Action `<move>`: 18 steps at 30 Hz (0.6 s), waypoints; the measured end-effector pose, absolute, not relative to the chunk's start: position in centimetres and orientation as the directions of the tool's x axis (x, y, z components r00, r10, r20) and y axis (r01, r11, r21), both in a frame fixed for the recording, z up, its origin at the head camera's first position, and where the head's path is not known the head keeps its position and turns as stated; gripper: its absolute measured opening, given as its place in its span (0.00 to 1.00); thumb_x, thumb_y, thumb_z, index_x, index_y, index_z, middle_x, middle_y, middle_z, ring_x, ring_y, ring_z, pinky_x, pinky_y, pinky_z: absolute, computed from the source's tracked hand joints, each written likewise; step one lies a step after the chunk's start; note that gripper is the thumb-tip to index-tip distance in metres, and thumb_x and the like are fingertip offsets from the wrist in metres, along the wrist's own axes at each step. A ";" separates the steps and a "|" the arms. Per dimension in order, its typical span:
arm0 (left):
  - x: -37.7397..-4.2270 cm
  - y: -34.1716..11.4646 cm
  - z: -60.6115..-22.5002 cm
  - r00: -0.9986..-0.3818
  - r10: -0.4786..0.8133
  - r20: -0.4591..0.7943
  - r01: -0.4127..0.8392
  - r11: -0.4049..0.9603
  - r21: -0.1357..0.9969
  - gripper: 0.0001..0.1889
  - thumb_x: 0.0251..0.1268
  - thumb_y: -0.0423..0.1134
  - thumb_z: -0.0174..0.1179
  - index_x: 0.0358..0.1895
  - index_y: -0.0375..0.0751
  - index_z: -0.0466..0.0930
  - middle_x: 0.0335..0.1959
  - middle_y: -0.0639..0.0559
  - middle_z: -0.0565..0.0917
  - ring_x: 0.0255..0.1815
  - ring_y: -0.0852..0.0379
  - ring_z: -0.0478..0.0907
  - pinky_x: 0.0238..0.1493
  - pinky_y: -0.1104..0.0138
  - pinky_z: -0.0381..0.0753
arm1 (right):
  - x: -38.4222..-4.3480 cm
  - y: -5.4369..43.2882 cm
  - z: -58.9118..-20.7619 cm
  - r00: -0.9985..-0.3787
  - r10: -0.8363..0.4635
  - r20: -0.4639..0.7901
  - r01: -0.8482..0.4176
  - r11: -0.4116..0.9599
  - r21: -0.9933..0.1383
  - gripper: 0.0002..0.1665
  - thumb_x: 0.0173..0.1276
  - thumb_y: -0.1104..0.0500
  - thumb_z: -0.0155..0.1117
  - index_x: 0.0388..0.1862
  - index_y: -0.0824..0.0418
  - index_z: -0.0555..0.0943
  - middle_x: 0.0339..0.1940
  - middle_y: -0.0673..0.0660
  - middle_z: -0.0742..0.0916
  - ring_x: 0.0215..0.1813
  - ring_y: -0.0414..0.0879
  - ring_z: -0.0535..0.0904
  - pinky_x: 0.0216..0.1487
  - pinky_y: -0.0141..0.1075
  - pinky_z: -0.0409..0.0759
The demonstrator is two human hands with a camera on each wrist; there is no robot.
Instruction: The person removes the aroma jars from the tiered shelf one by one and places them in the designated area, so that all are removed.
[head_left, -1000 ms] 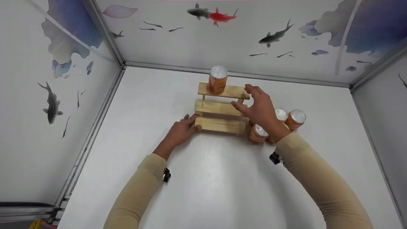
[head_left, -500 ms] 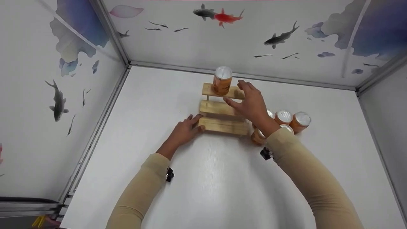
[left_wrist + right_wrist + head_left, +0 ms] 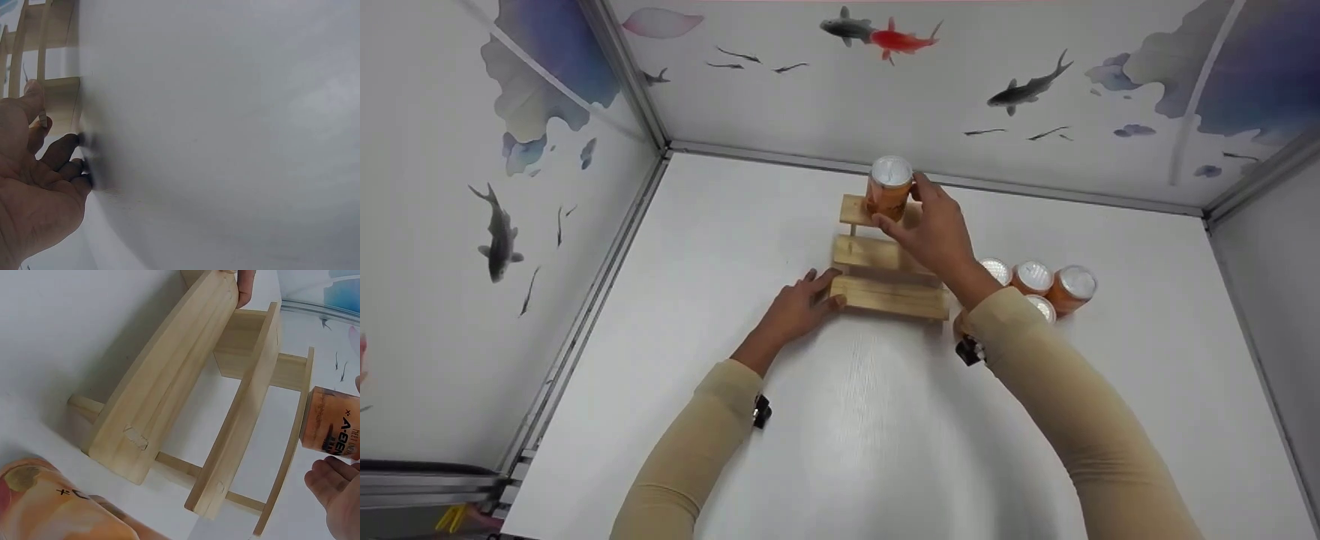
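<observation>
A three-step wooden rack [image 3: 890, 298] stands on the white table. On the left part of its top step sits an orange can [image 3: 887, 196] with a silvery lid, upright. My right hand [image 3: 941, 236] holds this can from the right, thumb in front and a finger behind it. In the right wrist view the can [image 3: 332, 422] sits between the fingertips. My left hand [image 3: 795, 311] pinches the left end of the lowest step. From the left wrist, the left hand [image 3: 42, 197] shows its thumb over the plank's edge and other fingers lower, near the table.
Several more orange cans [image 3: 1076, 291] stand grouped right of the rack, partly hidden by my right forearm. One can [image 3: 50, 500] appears close in the right wrist view. Behind the rack rises a wall [image 3: 780, 112] with painted fish.
My right hand has moved left along the top step and has come round the can. The left hand stays at the rack's lowest step. The head view has shifted slightly.
</observation>
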State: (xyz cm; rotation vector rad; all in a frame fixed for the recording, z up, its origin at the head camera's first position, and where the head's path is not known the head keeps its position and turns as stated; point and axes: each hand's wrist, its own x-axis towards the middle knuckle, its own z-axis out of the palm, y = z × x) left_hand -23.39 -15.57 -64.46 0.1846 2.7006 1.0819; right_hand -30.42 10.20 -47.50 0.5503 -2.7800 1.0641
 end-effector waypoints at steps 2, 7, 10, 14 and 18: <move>-23.3 -15.5 -64.3 -0.967 0.194 -0.165 0.027 0.722 0.691 0.50 0.65 0.89 0.46 0.87 0.71 0.65 0.89 0.34 0.62 0.87 0.24 0.62 0.84 0.33 0.65 | -30.6 9.8 -47.4 -0.930 -0.287 0.231 -0.368 0.685 -0.629 0.53 0.73 0.39 0.80 0.83 0.66 0.69 0.71 0.66 0.85 0.73 0.61 0.82 0.75 0.57 0.80; -22.8 -15.3 -63.3 -0.970 0.188 -0.157 0.018 0.693 0.720 0.48 0.68 0.86 0.50 0.86 0.69 0.67 0.88 0.33 0.62 0.87 0.23 0.62 0.83 0.34 0.67 | -30.7 9.1 -47.2 -0.938 -0.263 0.227 -0.347 0.664 -0.663 0.50 0.73 0.41 0.80 0.81 0.66 0.70 0.73 0.65 0.84 0.74 0.59 0.82 0.76 0.55 0.80; -22.2 -15.1 -61.9 -0.968 0.191 -0.162 0.013 0.682 0.731 0.44 0.74 0.81 0.53 0.87 0.66 0.67 0.88 0.31 0.61 0.87 0.23 0.61 0.83 0.33 0.66 | -30.9 8.7 -47.0 -0.943 -0.249 0.219 -0.331 0.658 -0.677 0.52 0.73 0.42 0.81 0.83 0.66 0.68 0.75 0.65 0.83 0.77 0.59 0.81 0.78 0.54 0.78; -21.5 -14.8 -60.5 -0.967 0.184 -0.174 0.002 0.691 0.722 0.40 0.80 0.74 0.54 0.87 0.64 0.66 0.88 0.30 0.61 0.87 0.22 0.60 0.83 0.32 0.65 | -31.2 8.4 -46.9 -0.952 -0.230 0.201 -0.304 0.662 -0.685 0.54 0.74 0.42 0.80 0.85 0.67 0.66 0.77 0.67 0.81 0.79 0.61 0.79 0.79 0.55 0.77; -22.0 -15.1 -61.9 -0.970 0.192 -0.151 0.026 0.695 0.718 0.43 0.75 0.81 0.51 0.87 0.68 0.66 0.88 0.30 0.62 0.86 0.22 0.61 0.83 0.32 0.66 | -31.6 8.2 -47.1 -0.953 -0.224 0.204 -0.302 0.643 -0.703 0.51 0.74 0.43 0.80 0.83 0.66 0.67 0.76 0.67 0.82 0.79 0.61 0.79 0.79 0.56 0.78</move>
